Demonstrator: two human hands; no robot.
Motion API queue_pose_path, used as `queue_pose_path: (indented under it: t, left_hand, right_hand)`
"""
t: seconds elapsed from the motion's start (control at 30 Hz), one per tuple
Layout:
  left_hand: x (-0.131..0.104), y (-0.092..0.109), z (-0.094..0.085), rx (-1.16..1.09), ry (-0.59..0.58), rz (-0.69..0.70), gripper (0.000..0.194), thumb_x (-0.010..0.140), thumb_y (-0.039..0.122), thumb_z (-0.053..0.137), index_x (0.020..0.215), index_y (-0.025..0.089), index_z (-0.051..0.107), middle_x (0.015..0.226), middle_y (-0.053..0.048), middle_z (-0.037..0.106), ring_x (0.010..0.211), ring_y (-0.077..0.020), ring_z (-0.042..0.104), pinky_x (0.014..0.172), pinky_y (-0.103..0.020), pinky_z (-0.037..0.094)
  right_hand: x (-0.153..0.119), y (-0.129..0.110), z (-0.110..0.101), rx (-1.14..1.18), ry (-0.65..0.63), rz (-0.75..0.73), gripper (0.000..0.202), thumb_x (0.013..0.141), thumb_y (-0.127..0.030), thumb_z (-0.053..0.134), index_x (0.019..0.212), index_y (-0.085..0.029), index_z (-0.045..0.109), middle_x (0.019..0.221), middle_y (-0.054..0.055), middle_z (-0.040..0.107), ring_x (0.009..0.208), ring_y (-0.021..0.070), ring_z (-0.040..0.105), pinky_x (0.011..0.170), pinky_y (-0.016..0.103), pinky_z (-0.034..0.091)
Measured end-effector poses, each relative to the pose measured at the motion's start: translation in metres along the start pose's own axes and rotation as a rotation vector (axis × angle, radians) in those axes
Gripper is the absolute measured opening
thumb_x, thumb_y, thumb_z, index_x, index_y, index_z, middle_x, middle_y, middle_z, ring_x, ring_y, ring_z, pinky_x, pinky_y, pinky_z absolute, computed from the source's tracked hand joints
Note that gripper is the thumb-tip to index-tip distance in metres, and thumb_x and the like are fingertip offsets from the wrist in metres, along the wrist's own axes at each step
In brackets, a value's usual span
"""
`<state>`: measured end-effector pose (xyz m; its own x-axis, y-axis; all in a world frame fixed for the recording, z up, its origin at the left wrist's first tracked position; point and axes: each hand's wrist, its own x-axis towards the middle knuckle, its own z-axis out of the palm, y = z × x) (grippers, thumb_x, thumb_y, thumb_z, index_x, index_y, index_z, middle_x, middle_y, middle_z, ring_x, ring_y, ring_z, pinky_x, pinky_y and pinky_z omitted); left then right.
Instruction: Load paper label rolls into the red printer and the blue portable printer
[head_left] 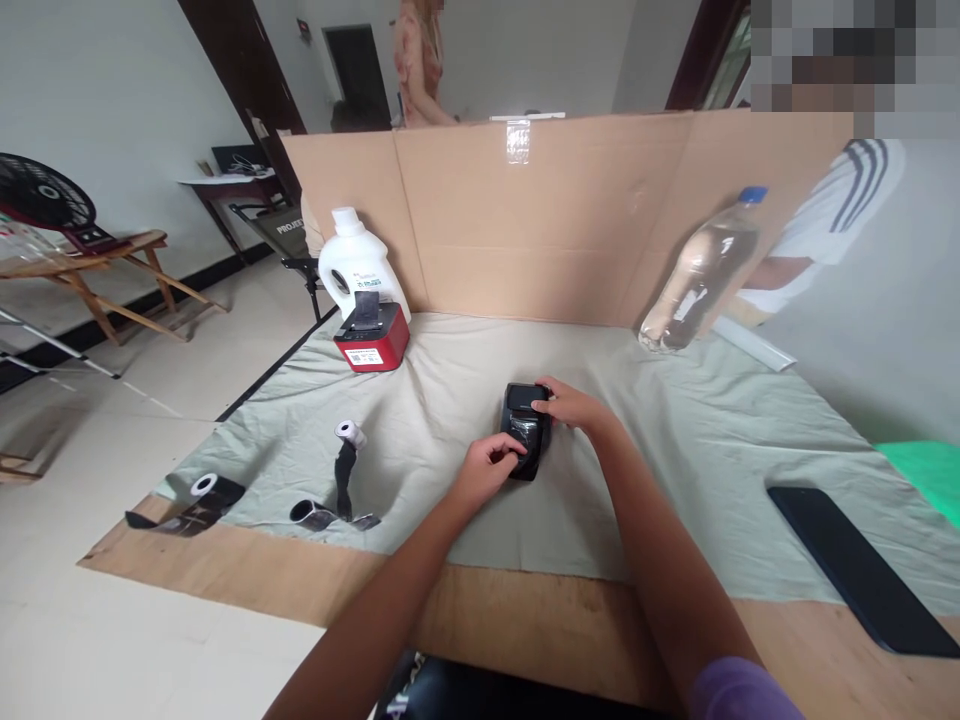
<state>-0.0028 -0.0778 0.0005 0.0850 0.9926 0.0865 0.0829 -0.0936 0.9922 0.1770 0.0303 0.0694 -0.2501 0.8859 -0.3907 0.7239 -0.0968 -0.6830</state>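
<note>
A black handheld device (pixel 524 425), shaped like a card terminal with a small screen at its far end and a glossy lower part, lies on the cloth in front of me. My right hand (pixel 564 403) grips its far right edge, thumb on top by the screen. Over the near left part of the device, my left hand (pixel 491 462) has thumb and forefinger drawn together in a pinch. Those fingertips touch the device's surface; anything between them is too small to make out.
Unrolled black-and-white paper rolls (pixel 346 433) lie at left. Behind them stand a red-and-black receipt printer (pixel 372 340) and a white detergent jug (pixel 358 255). A water bottle (pixel 701 270) leans against the cardboard wall (pixel 525 220). A dark phone (pixel 862 570) lies right. Two other people are beyond.
</note>
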Motion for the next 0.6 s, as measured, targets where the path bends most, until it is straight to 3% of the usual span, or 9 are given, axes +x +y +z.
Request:
queue_pose_path:
  t: [0.23,0.37,0.5,0.53,0.6]
  left_hand:
    - [0.0,0.0,-0.002,0.046,-0.048,0.012,0.019,0.073,0.02,0.057,0.08,0.016,0.074,0.061,0.003,0.055,0.057,-0.0097,0.046,0.059,-0.023,0.035]
    - [-0.002,-0.001,-0.001,0.135,-0.087,0.03,0.02,0.074,0.018,0.055,0.08,0.016,0.074,0.066,0.0,0.065,0.059,-0.0113,0.052,0.06,-0.024,0.039]
    - [-0.007,0.0,-0.002,0.202,-0.129,0.086,0.019,0.076,0.018,0.056,0.083,0.018,0.074,0.076,-0.002,0.072,0.066,-0.0137,0.06,0.065,-0.025,0.045]
    - [-0.007,0.001,-0.004,0.19,-0.108,0.099,0.017,0.077,0.019,0.056,0.084,0.019,0.072,0.076,-0.002,0.071,0.068,-0.0142,0.061,0.067,-0.025,0.046]
    - [-0.001,0.004,-0.012,0.16,0.042,0.11,0.012,0.079,0.024,0.057,0.086,0.019,0.066,0.075,-0.001,0.069,0.068,-0.0141,0.062,0.066,-0.025,0.048]
  right_hand:
    - [-0.006,-0.01,0.004,-0.12,0.194,0.008,0.079,0.091,-0.053,0.056,0.156,-0.014,0.032,0.14,0.022,0.057,0.109,0.0301,0.065,0.088,0.037,0.051]
    - [-0.016,-0.036,0.035,-0.286,0.272,0.105,0.094,0.08,-0.065,0.064,0.154,-0.015,0.033,0.137,0.025,0.055,0.118,0.0393,0.061,0.092,0.044,0.05]
    - [-0.018,-0.052,0.061,-0.406,0.31,0.17,0.113,0.072,-0.063,0.072,0.161,-0.015,0.019,0.143,0.031,0.045,0.118,0.0423,0.061,0.09,0.045,0.05]
    - [-0.019,-0.052,0.062,-0.401,0.307,0.174,0.116,0.071,-0.061,0.073,0.162,-0.015,0.017,0.143,0.031,0.044,0.119,0.0418,0.061,0.09,0.044,0.05]
    - [-0.023,-0.05,0.057,-0.35,0.289,0.169,0.119,0.071,-0.061,0.073,0.162,-0.015,0.013,0.142,0.029,0.047,0.118,0.0405,0.061,0.091,0.044,0.05]
